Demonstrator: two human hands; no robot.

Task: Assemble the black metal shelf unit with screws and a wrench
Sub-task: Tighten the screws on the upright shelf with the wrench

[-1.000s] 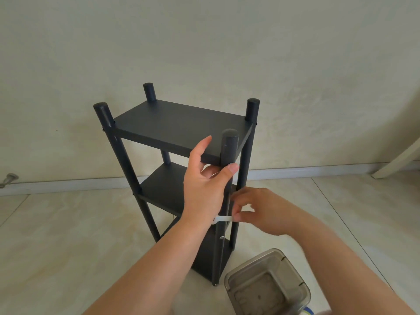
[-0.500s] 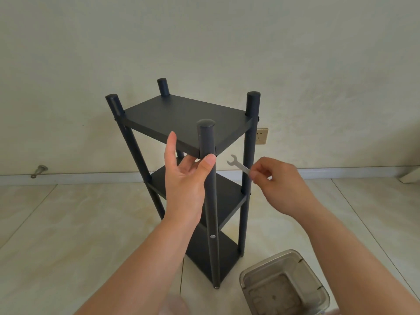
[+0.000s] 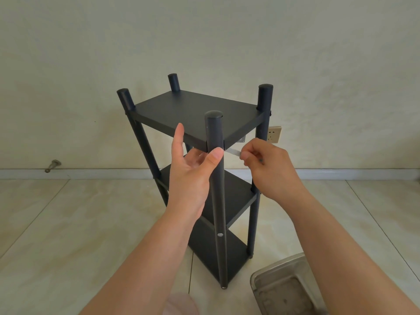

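Observation:
The black metal shelf unit [image 3: 195,110] stands upright on the tiled floor, three shelves between round posts. My left hand [image 3: 191,176] grips the near front post [image 3: 214,133] just under the top shelf, thumb on the post and fingers behind it. My right hand [image 3: 268,169] pinches a small silver wrench [image 3: 234,151] whose far end reaches the near post at the top shelf's corner. The wrench head is hidden behind the post. A silver screw head [image 3: 220,235] shows lower on the same post.
A clear plastic container [image 3: 286,289] sits on the floor at the lower right, beside the shelf's foot. A wall socket [image 3: 274,134] is behind the right post. A metal door stop [image 3: 52,165] sticks out of the wall at the left.
My right hand has carried the wrench from the middle shelf height up to the top shelf corner by the near post. My left hand has stayed on the post.

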